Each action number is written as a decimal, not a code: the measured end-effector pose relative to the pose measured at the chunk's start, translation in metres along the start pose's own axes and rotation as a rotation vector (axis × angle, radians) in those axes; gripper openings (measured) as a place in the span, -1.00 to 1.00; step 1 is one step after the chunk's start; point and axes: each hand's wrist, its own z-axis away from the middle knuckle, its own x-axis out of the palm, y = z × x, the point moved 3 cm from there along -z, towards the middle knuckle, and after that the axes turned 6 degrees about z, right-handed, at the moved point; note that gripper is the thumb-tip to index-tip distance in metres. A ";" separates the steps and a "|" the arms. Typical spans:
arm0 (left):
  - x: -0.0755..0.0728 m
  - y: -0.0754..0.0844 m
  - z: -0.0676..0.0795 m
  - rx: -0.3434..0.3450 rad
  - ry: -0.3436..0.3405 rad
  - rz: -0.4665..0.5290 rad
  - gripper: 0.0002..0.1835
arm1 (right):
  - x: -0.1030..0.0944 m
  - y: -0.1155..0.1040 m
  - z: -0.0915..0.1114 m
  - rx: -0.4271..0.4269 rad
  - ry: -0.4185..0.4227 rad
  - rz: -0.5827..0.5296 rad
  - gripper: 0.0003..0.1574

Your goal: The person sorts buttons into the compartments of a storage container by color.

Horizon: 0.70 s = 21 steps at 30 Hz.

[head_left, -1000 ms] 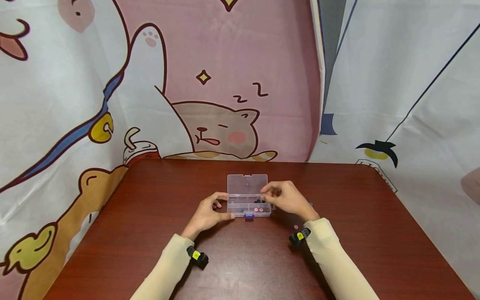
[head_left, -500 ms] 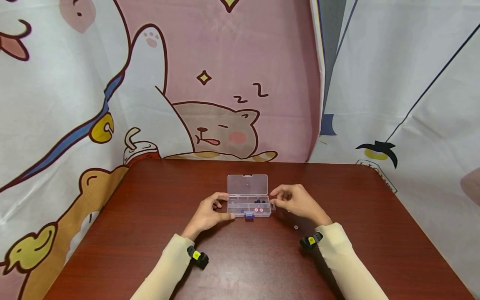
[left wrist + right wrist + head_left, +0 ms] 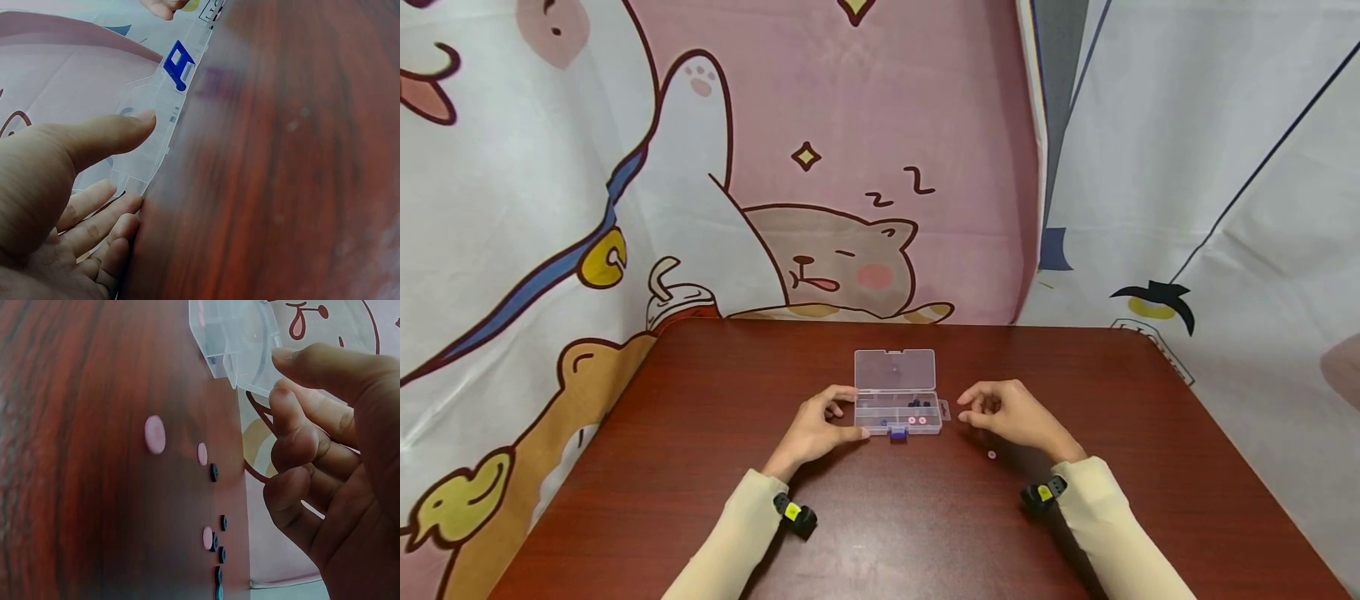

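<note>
A clear plastic compartment box (image 3: 917,430) stands on the table with its lid (image 3: 880,371) raised. Pink buttons (image 3: 922,420) and several dark buttons (image 3: 917,403) lie in its compartments. My left hand (image 3: 814,423) holds the box's left end, thumb at the front corner and fingers at the back. A blue latch (image 3: 179,65) shows on the front in the left wrist view. To the right of the box, my right hand (image 3: 1009,410) hovers apart from it, fingers loosely bent, nothing visible between them. One pink button (image 3: 992,455) lies on the table near this hand.
More pink buttons (image 3: 202,454) and several dark buttons (image 3: 214,472) lie on the brown table (image 3: 880,517) in the right wrist view; the right hand and forearm cover them in the head view. A patterned curtain (image 3: 850,250) hangs behind the table's far edge.
My right hand has drawn back from over the box's right compartments to the table on its right. The left hand and the box have stayed in place.
</note>
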 end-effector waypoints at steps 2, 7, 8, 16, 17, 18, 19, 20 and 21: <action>0.000 0.000 0.000 0.000 0.002 0.000 -0.30 | 0.000 0.002 0.002 -0.005 -0.005 0.011 -0.78; 0.000 0.000 0.000 0.007 0.006 0.005 -0.29 | 0.001 0.008 0.008 -0.025 -0.014 0.024 -0.80; 0.000 0.000 0.000 0.009 0.005 0.006 -0.29 | 0.001 0.010 0.009 -0.025 -0.015 0.025 -0.80; 0.000 -0.001 0.000 0.007 0.000 0.011 -0.29 | 0.002 0.018 0.021 -0.009 -0.050 0.016 -0.84; -0.001 0.000 0.000 0.005 -0.001 0.011 -0.29 | 0.001 0.019 0.023 -0.005 -0.056 0.017 -0.84; -0.001 0.000 0.000 0.003 -0.002 0.012 -0.29 | 0.001 0.020 0.024 -0.001 -0.061 0.022 -0.84; -0.001 0.000 0.001 0.002 -0.004 0.012 -0.29 | 0.001 0.021 0.026 0.003 -0.067 0.023 -0.84; -0.001 0.000 0.001 0.002 -0.004 0.011 -0.29 | 0.001 0.022 0.027 0.007 -0.074 0.022 -0.84; -0.001 -0.001 0.001 0.003 -0.003 0.009 -0.29 | 0.001 0.022 0.029 0.009 -0.081 0.019 -0.84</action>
